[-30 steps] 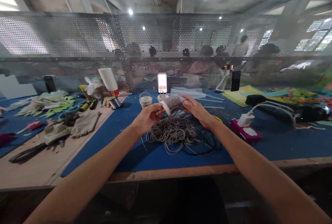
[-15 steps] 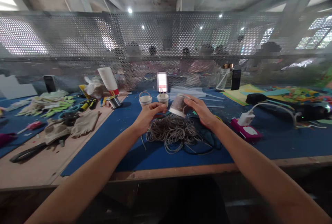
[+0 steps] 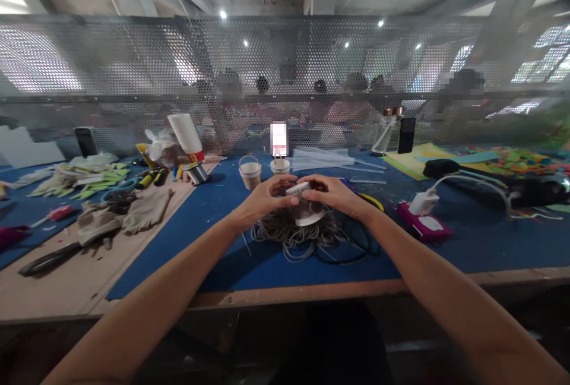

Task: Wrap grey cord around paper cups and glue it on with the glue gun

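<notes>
A paper cup [image 3: 306, 212] with a greyish body is held upside down, its white rim lowest, over a loose heap of grey cord [image 3: 298, 246]. My left hand [image 3: 275, 192] has thumb and fingers closed on the cup's upper end from the left. From the right my right hand [image 3: 332, 195] grips the same end, fingers bent over the top. Whether a strand of cord is pinched between them I cannot make out. Behind my hands stand two small handled cups, one basket-like [image 3: 250, 174] and one whitish [image 3: 279, 166].
Stacked paper cups [image 3: 184, 135] lean in a metal holder at left, near work gloves [image 3: 146, 211] and a black-handled tool [image 3: 51, 260]. A lit phone [image 3: 279, 138] stands behind. Clear plastic strips [image 3: 323, 158] lie at the back. To the right is a magenta power block [image 3: 423, 223] with a charger.
The cup has swung from a sideways tilt to nearly upright, upside down, and come lower. My left hand has moved right to the cup and now holds it with my right hand.
</notes>
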`<state>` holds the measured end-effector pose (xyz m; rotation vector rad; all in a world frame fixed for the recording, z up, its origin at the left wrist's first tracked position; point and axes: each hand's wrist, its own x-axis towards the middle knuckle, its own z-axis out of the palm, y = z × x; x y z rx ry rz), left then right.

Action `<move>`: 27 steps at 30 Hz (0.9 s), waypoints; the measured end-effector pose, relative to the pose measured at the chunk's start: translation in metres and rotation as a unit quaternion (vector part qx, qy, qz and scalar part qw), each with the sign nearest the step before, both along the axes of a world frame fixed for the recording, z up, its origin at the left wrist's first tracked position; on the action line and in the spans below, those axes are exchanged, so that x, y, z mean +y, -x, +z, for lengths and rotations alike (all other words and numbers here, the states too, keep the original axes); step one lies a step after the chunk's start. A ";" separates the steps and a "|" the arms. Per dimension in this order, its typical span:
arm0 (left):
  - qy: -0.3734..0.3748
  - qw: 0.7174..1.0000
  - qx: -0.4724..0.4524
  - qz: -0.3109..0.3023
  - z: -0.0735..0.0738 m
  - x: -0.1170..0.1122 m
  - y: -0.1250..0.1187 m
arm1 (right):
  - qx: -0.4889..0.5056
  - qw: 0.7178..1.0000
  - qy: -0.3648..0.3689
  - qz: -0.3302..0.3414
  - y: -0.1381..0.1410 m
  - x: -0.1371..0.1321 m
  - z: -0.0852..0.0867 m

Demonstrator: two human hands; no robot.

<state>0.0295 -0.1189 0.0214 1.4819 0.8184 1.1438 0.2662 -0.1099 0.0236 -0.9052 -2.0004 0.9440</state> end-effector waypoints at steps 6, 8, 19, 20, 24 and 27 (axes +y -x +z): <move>-0.055 0.997 0.053 0.007 -0.003 0.000 0.001 | 0.029 1.000 -0.006 -0.008 0.004 0.001 -0.005; -0.055 0.997 0.048 0.008 -0.002 -0.002 0.001 | 0.044 0.999 0.003 -0.010 0.004 0.000 -0.004; 0.008 0.995 -0.083 -0.056 0.001 0.009 0.015 | 0.169 0.984 0.048 0.029 -0.004 0.007 -0.005; 0.008 0.995 -0.084 -0.055 0.000 0.011 0.016 | 0.169 0.984 0.051 0.037 -0.004 0.007 -0.005; 0.000 0.995 -0.083 -0.057 -0.003 0.012 0.014 | 0.173 0.983 0.056 0.039 -0.004 0.005 -0.004; -0.013 0.996 -0.077 -0.049 -0.003 0.010 0.011 | 0.176 0.983 0.056 0.023 -0.004 0.006 -0.004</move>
